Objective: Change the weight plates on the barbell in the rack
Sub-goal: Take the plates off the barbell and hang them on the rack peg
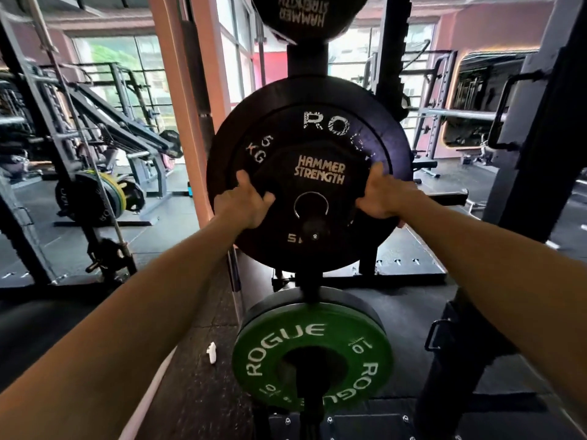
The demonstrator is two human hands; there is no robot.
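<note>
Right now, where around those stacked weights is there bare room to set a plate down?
Bare rubber floor lies left of the green plate, bar a small white object. The pegs look crowded: both hands grip the small black plate before larger ones.

A pink pillar [187, 100] stood close on the left of the black plates [317, 138]; a green plate [313, 360] hung just below, and another plate [305, 14] above. Open floor [413, 312] lay to the lower right, short of the dark rack upright [540, 154].
</note>
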